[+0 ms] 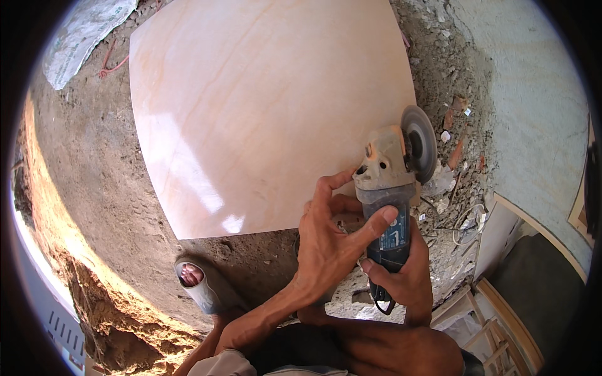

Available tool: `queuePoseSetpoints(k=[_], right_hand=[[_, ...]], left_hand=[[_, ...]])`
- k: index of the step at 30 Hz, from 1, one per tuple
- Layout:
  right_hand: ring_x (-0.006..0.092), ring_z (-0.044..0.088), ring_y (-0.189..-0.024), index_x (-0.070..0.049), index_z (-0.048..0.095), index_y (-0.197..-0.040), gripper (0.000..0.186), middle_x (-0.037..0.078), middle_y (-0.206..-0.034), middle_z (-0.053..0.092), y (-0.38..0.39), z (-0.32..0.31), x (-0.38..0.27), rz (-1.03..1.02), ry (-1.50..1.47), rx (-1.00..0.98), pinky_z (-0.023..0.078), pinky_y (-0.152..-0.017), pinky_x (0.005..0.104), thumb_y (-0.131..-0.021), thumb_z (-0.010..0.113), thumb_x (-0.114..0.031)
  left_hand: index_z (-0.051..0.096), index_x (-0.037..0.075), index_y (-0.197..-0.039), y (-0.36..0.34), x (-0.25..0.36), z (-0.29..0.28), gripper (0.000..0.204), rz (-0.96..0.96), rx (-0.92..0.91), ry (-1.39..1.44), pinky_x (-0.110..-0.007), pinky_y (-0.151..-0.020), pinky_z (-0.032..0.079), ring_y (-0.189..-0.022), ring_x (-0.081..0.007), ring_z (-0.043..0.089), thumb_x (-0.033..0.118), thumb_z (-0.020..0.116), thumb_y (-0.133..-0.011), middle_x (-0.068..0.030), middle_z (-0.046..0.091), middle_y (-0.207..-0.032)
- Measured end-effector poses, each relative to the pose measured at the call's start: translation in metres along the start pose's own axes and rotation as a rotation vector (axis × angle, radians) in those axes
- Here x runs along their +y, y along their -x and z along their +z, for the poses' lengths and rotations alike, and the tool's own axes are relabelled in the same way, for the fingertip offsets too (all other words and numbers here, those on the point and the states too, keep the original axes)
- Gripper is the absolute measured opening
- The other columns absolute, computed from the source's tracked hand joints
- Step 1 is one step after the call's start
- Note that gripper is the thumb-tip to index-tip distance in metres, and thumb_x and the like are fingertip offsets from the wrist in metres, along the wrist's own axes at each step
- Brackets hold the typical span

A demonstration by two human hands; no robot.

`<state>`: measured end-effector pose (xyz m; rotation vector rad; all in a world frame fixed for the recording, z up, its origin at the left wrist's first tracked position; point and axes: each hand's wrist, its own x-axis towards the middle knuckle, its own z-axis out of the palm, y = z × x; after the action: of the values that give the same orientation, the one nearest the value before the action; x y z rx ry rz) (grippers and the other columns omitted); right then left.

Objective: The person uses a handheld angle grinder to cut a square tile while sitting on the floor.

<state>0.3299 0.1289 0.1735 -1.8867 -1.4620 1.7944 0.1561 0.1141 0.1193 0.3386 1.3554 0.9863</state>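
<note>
An angle grinder (384,182) with a blue body and a dusty grey metal head is in both my hands, over the near right part of a large glossy cream tile (263,113). My right hand (411,276) wraps round the lower part of its body. Higher up, my left hand (329,229) has its thumb pressed on the body, with the index finger reaching to the head. The grinder's round grey disc (421,144) stands upright on the right, by the tile's right edge. Whether disc and tile touch, I cannot tell.
Rubble (448,131) with broken brick lies along a pale wall (533,94) on the right. A thin looped cable (467,229) is on the ground there. Wooden frames (511,326) stand at lower right. My foot in a grey sandal (207,288) is near the tile. A white sack (81,44) lies far left.
</note>
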Motion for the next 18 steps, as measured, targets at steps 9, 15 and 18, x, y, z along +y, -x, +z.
queuePoseSetpoints(k=[9,15,18], right_hand=[[0.0207,0.07,-0.109,0.002,0.052,-0.147,0.08,0.013,-0.122,0.069,0.0002,-0.0023,-0.0024,-0.028,0.032,0.009,0.058,-0.094,0.0371,-0.08,0.092,-0.015],[0.0208,0.071,-0.107,0.002,0.05,-0.15,0.082,0.013,-0.119,0.071,0.0005,-0.004,-0.0015,-0.037,0.048,-0.02,0.059,-0.094,0.0371,-0.082,0.092,-0.016],[0.0204,0.071,-0.108,0.002,0.05,-0.149,0.081,0.013,-0.12,0.072,0.0035,-0.0045,-0.001,-0.042,0.046,-0.011,0.059,-0.094,0.0373,-0.083,0.091,-0.017]], left_hand=[[0.051,-0.008,-0.151,0.0001,-0.0025,0.0029,0.086,0.022,0.011,-0.023,-0.038,-0.079,0.064,-0.095,-0.0264,0.081,0.037,0.094,-0.092,-0.0238,0.081,-0.098],[0.051,-0.007,-0.149,0.0008,-0.0041,0.0054,0.083,0.009,0.025,0.021,-0.038,-0.081,0.063,-0.095,-0.0255,0.082,0.035,0.094,-0.092,-0.022,0.082,-0.097],[0.052,-0.007,-0.148,0.0021,-0.0027,0.0075,0.081,0.007,0.026,0.017,-0.037,-0.082,0.063,-0.095,-0.0252,0.082,0.035,0.094,-0.092,-0.0219,0.082,-0.097]])
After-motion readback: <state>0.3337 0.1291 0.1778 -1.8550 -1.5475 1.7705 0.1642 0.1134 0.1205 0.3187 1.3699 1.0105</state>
